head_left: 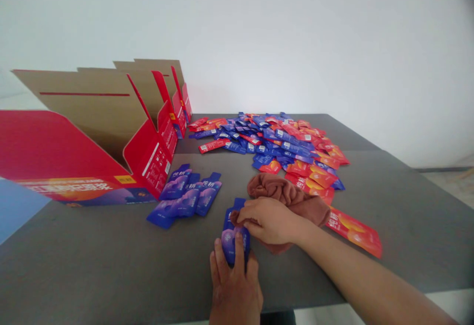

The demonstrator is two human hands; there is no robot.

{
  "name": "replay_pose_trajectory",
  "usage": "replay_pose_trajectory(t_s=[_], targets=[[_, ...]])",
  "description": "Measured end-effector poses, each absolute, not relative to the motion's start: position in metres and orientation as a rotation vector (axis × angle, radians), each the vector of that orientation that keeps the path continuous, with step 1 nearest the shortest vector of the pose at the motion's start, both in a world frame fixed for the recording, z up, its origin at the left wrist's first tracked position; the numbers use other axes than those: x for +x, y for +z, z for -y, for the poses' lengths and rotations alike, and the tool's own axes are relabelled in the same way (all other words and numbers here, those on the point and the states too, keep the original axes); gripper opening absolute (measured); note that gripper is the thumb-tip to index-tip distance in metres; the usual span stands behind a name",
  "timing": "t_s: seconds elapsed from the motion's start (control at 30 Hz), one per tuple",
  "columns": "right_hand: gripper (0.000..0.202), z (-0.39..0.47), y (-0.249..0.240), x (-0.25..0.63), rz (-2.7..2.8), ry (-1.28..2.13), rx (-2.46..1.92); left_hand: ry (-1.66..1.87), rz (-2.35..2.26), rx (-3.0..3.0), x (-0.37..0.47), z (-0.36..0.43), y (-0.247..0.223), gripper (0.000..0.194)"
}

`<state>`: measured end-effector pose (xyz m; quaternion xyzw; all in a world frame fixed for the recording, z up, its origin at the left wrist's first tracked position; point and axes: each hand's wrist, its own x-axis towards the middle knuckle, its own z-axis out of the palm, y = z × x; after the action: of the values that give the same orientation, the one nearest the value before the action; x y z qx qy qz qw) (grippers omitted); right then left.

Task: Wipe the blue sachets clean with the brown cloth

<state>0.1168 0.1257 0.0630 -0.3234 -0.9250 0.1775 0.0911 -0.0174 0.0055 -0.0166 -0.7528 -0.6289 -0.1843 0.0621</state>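
Left hand (235,285), cut off at the wrist by the bottom edge, presses fingers on blue packet (229,246), flat on table (148,270). Right hand (270,220), nearly closed, pinches brown cloth (276,189) against it, hiding part of the print. Nearest open box (92,152) cropped left; contents unseen.

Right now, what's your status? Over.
Left hand on flat blue-and-purple printed pouch, grey tabletop below. Right hand pinching crumpled brown cloth against pouch. Cloth and hands partly cover it.
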Motion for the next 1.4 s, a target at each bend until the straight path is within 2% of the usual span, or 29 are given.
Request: replay_pose_trajectory(t_s=[0.23, 0.6, 1.0, 1.4], targets=[[0.022, -0.1298, 0.0610, 0.1181, 2.713, 0.447, -1.086, -0.565, 1.888, -2.277, -0.0170, -0.0063, -0.0180, 0.028], [0.023, -0.1211, 0.0659, 0.1169, 2.788, 0.588, -0.869, -0.597, 1.908, -2.282, -0.0165, -0.0055, -0.0172, 0.033], [0.022, -0.1300, 0.0604, 0.1184, 2.715, 0.461, -1.072, -0.568, 1.883, -2.264, -0.0169, -0.0055, -0.0201, 0.030], [0.023, -0.1225, 0.0649, 0.1190, 2.790, 0.576, -0.846, -0.607, 1.923, -2.286, -0.0167, -0.0058, -0.0135, 0.035]])
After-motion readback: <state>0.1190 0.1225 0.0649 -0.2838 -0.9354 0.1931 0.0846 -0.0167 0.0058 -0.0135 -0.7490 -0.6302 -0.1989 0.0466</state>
